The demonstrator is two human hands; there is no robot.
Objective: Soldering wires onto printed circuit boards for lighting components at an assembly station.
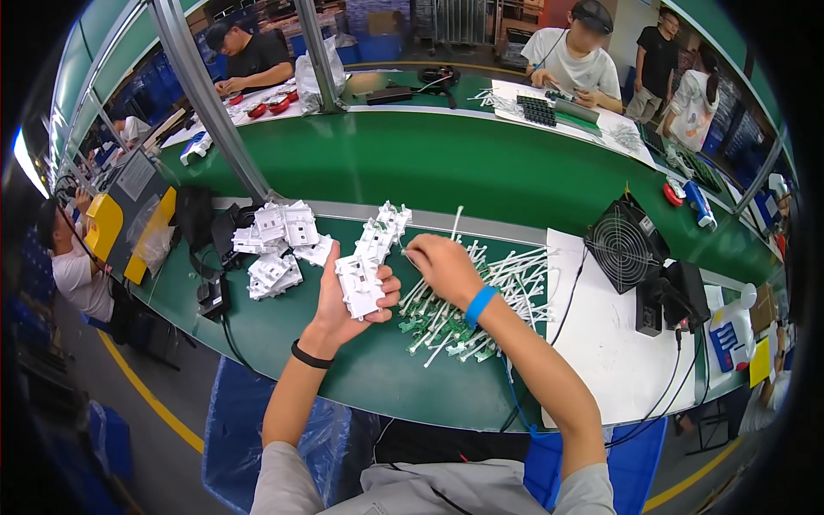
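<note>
My left hand (pixel 330 305) is closed round a white plastic housing (pixel 360 287), holding it tilted above the bench with its moulded side up. To the right of it, my right hand (pixel 448 269) has thumb and fingers pinched together; whatever they hold is too small to make out. Under and beside that hand spreads a heap of white cables (pixel 524 279) with small green circuit boards (pixel 421 322) among them. More white housings (pixel 384 230) lie just beyond my left hand, and a stacked pile of housings (pixel 273 232) sits to its left.
A black fan (pixel 631 245) with power adapters stands at the right on a white sheet (pixel 584 378). Beyond it is a white bottle (pixel 732 330). A black adapter (pixel 215 296) lies left. A metal post (pixel 210 103) rises behind the pile. Co-workers sit across the green conveyor belt (pixel 412 163).
</note>
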